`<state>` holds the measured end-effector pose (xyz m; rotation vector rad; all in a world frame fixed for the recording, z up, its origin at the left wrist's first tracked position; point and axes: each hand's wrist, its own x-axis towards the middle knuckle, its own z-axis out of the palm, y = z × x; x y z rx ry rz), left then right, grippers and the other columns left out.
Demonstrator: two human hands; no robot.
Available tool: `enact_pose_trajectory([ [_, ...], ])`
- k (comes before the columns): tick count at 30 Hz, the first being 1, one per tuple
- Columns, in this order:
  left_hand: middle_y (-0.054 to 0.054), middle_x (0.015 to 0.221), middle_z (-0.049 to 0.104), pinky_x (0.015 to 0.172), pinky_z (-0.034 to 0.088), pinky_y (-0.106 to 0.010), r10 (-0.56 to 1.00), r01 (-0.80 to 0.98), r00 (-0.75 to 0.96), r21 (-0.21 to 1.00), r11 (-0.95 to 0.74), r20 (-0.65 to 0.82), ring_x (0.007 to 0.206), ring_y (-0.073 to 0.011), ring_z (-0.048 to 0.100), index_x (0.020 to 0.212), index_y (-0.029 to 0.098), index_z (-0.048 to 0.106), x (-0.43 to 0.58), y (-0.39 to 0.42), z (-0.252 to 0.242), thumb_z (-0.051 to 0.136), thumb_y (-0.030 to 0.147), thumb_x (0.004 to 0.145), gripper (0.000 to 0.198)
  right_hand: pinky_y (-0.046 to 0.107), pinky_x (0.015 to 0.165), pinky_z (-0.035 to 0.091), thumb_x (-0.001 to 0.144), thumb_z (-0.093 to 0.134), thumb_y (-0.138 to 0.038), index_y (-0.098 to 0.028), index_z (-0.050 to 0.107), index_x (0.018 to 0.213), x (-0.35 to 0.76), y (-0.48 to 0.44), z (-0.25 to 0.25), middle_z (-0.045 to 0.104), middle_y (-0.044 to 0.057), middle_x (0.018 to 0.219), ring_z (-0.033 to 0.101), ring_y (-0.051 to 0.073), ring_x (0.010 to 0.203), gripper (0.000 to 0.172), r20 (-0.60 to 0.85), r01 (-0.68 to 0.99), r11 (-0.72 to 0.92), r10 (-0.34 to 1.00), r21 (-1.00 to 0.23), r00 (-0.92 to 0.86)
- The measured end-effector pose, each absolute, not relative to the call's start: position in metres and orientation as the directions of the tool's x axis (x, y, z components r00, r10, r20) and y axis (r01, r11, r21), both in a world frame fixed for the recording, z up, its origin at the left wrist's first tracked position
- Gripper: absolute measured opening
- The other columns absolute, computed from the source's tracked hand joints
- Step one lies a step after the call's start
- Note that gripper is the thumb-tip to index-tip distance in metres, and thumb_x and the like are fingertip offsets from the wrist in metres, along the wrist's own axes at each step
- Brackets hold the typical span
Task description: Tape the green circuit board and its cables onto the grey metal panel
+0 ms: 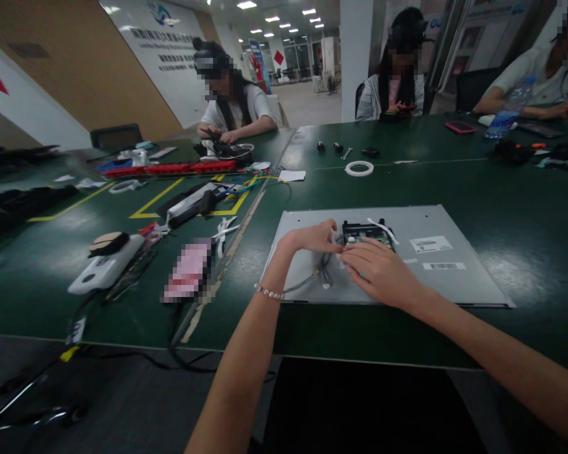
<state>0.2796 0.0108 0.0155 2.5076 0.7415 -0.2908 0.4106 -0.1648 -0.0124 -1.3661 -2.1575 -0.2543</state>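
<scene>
A grey metal panel (pixel 454 236) with printed labels lies flat on the green table in front of me. A black frame with a green circuit board (pixel 366 230) sits on it, a loose white strip (pixel 383 230) across its corner. My left hand (pixel 315 238) is bent at the board's left side, fingers closed around the cable ends there. My right hand (pixel 376 268) reaches over the board's near edge, fingertips pressed together close to my left thumb; what they pinch is hidden. A grey cable (pixel 307 277) runs from under my hands across the panel toward my left wrist.
Left of the panel are a phone-like device (pixel 189 271), a white device (pixel 106 265) and a black-and-white pouch (pixel 194 205). Beyond it lie a white tape ring (pixel 359 168) and a small wrench (pixel 347 153). A water bottle (pixel 508 113) stands far right. Several people sit across the table.
</scene>
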Motion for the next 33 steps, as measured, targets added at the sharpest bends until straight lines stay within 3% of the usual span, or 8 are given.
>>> enact_pose_trajectory([
  [3,-0.011,0.097,0.068,0.073,0.044,-0.028,0.514,0.585,0.806,0.535,-0.610,-0.295,0.084,-0.0194,0.062,0.116,0.014,0.045,0.277,0.020,0.014,0.050,0.056,0.078,0.057,0.044,0.103,0.040,0.091,0.044,-0.023,-0.015,0.063,0.114,0.434,-0.159,-0.006,0.065,0.008,0.116,0.057,0.020,0.111,0.031,0.532,0.922,0.342,0.823,-0.183,-0.200],
  [8,-0.010,0.093,0.070,0.068,0.047,-0.026,0.612,0.606,0.730,0.703,-0.372,-0.305,0.081,-0.0171,0.064,0.097,0.016,0.049,0.276,0.023,0.014,0.045,0.052,0.085,0.038,0.045,0.099,0.045,0.093,0.040,-0.033,-0.015,0.055,0.128,0.491,-0.163,-0.003,0.060,0.010,0.124,0.056,0.024,0.114,0.042,0.394,0.953,0.107,0.919,-0.282,0.014],
  [15,-0.007,0.087,0.071,0.063,0.046,-0.025,0.670,0.625,0.685,0.703,-0.340,-0.285,0.076,-0.0163,0.066,0.090,0.018,0.051,0.278,0.014,0.021,0.048,0.046,0.086,0.028,0.052,0.111,0.027,0.083,0.050,-0.061,-0.019,0.018,0.151,0.550,-0.217,-0.033,0.025,0.011,0.152,0.025,0.029,0.139,0.086,0.043,0.935,0.126,0.992,-0.331,-0.119],
  [18,-0.006,0.083,0.071,0.062,0.046,-0.025,0.669,0.611,0.696,0.703,-0.364,-0.259,0.073,-0.0157,0.066,0.088,0.018,0.051,0.279,0.014,0.022,0.048,0.043,0.087,0.025,0.054,0.113,0.019,0.079,0.053,-0.065,-0.025,0.011,0.152,0.553,-0.240,-0.040,0.008,0.007,0.156,0.013,0.031,0.142,0.094,-0.046,0.940,0.167,0.981,-0.299,-0.189],
  [21,-0.006,0.079,0.071,0.062,0.047,-0.024,0.674,0.600,0.700,0.707,-0.374,-0.237,0.069,-0.0152,0.066,0.086,0.017,0.050,0.280,0.017,0.018,0.049,0.038,0.087,0.021,0.053,0.114,0.018,0.075,0.056,-0.067,-0.029,0.012,0.152,0.546,-0.254,-0.043,-0.003,0.003,0.157,0.006,0.032,0.142,0.097,-0.053,0.948,0.188,0.977,-0.257,-0.207],
  [27,-0.006,0.082,0.068,0.059,0.045,-0.023,0.730,0.614,0.672,0.646,-0.453,-0.127,0.066,-0.0141,0.065,0.086,0.017,0.048,0.281,0.033,0.003,0.048,0.035,0.088,0.018,0.051,0.115,0.016,0.081,0.050,-0.065,-0.029,0.016,0.151,0.535,-0.260,-0.050,0.001,0.004,0.157,0.012,0.031,0.142,0.086,0.037,0.971,0.163,0.987,-0.173,-0.159],
  [33,-0.003,0.083,0.065,0.061,0.045,-0.023,0.814,0.625,0.579,0.615,-0.481,0.049,0.068,-0.0130,0.065,0.085,0.018,0.047,0.278,0.051,-0.010,0.047,0.038,0.089,0.020,0.052,0.114,0.019,0.083,0.048,-0.062,-0.032,0.015,0.151,0.539,-0.264,-0.054,0.004,0.002,0.157,0.017,0.031,0.141,0.082,0.056,0.977,0.130,0.991,-0.168,-0.122],
])
